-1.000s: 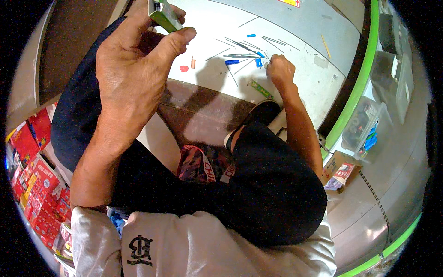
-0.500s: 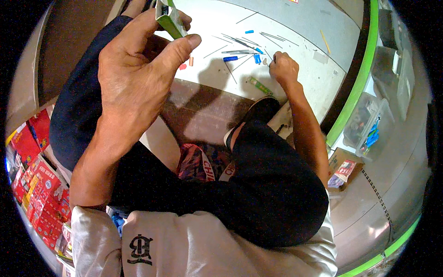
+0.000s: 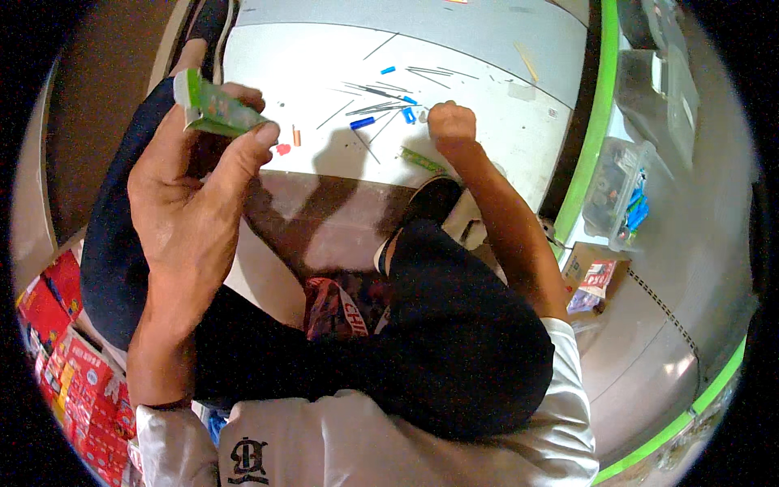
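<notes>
Left hand (image 3: pixel 191 195) is half closed, with the thumb at one end of a green box (image 3: pixel 221 114) and the other fingers going behind it; the box is off the white surface (image 3: pixel 264 61), tilted, with a loose flap at its far-left end. Whether anything sits inside I cannot tell. Because the grip is at one end only, the box could swing or slip if the thumb eases, and whatever it may hold could slide out at the flap. Too hard a squeeze could crease its thin-looking walls.

Right hand (image 3: pixel 452 123) is curled like a loose fist low over the surface, fingertips hidden, so I cannot tell if it has hold of anything. Just left of it lie a blue clip (image 3: pixel 409 116) and thin dark rods (image 3: pixel 381 108), crossing one another. A sideways brush of the knuckles could scatter these, and lifting one rod could drag its neighbours along. The blue tube (image 3: pixel 363 123) and orange stub (image 3: pixel 297 135) look round enough to roll if knocked. Below the wrist, a green strip (image 3: pixel 422 158) lies close to the shoe (image 3: pixel 436 199); a shift of that foot could push it or tread on it.
</notes>
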`<state>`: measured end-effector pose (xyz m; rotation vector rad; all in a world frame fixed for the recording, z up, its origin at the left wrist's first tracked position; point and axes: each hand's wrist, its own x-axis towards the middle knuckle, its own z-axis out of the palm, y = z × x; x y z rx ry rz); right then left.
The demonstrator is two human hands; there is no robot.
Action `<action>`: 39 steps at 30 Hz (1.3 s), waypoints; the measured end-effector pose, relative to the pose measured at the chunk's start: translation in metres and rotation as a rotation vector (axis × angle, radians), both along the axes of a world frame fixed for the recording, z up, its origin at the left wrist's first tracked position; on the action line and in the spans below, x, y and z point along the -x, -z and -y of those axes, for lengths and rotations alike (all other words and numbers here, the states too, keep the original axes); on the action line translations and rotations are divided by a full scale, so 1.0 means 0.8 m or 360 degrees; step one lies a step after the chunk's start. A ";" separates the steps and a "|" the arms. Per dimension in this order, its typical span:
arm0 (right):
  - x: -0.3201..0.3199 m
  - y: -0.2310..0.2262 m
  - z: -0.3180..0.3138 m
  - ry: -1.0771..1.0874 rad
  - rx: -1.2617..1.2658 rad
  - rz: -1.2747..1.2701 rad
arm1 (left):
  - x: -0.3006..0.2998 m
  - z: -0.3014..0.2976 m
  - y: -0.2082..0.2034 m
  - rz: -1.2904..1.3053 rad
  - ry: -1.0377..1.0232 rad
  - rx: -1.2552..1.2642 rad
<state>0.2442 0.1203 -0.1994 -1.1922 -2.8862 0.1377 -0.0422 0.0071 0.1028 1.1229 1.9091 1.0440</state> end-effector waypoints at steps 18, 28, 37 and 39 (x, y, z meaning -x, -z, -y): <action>-0.072 -0.058 -0.007 0.1516 0.1452 -0.0740 | -0.005 0.003 -0.001 0.0076 0.0062 -0.0101; 0.016 -0.334 -0.020 0.0997 0.1303 -0.1586 | -0.013 0.000 -0.014 -0.0493 0.0355 -0.0456; 0.108 -0.535 0.040 0.0462 0.1058 -0.1816 | -0.018 0.000 -0.017 -0.0492 0.0400 -0.0680; 0.121 -0.540 0.051 0.0395 0.1049 -0.1824 | -0.016 0.000 -0.020 -0.0481 0.0399 -0.0689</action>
